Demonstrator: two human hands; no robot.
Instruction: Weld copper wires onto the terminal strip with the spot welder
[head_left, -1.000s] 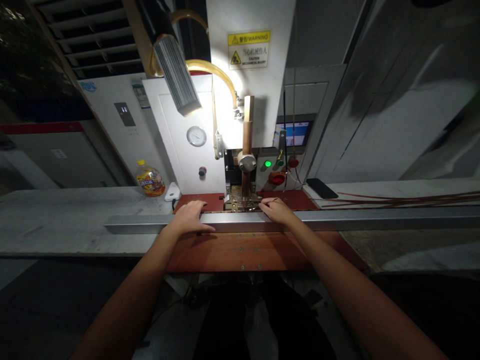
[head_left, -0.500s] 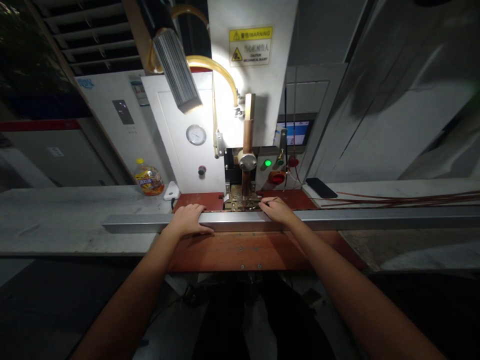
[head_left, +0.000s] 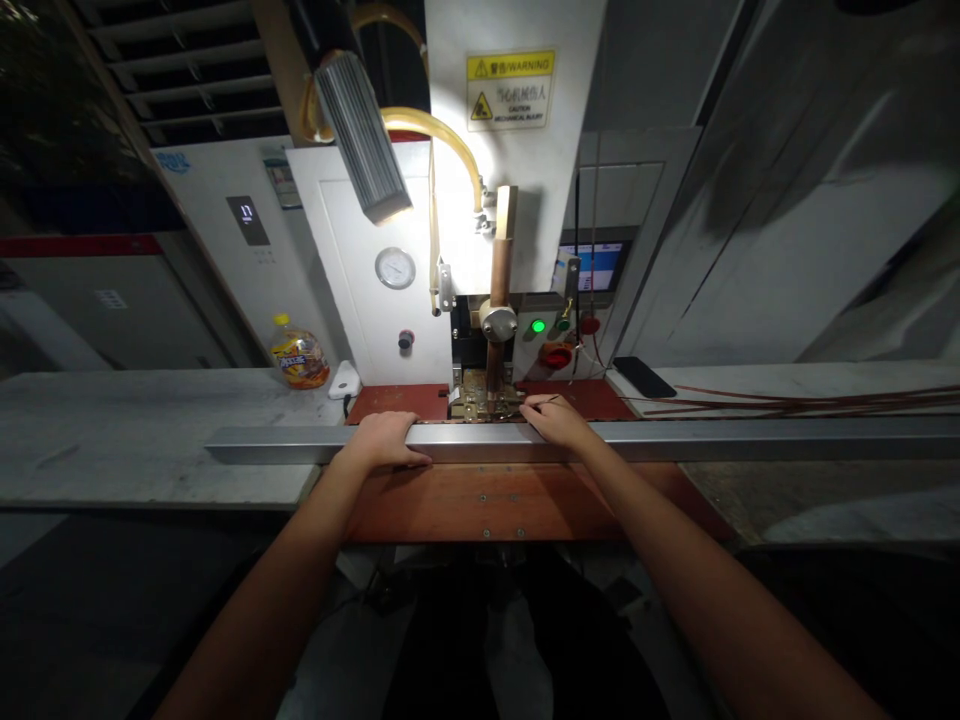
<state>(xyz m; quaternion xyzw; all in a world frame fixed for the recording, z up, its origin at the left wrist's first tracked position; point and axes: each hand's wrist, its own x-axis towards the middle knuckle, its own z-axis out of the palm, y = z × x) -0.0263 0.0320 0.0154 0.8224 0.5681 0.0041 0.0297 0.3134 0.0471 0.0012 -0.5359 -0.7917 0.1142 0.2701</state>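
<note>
A long grey metal bar (head_left: 712, 438) lies across the bench in front of a white press machine (head_left: 480, 250). My left hand (head_left: 386, 438) rests on top of the bar, fingers curled over its far edge. To the right of it my right hand (head_left: 556, 420) grips the same bar, its fingertips close to a thin dark wire. Between the hands, just behind the bar, a copper electrode rod (head_left: 496, 300) comes down onto a brass fixture (head_left: 480, 402). The bar sits on a red-brown plate (head_left: 480, 500).
A plastic drink bottle (head_left: 298, 357) and a small white object (head_left: 344, 380) stand at the back left of the grey benchtop (head_left: 135, 440). A black phone (head_left: 643, 377) and several thin copper rods (head_left: 810, 402) lie at the right. Green and red buttons (head_left: 547, 340) sit beside the electrode.
The view has shifted slightly left and down. Both hands stay on the bar in nearly the same places.
</note>
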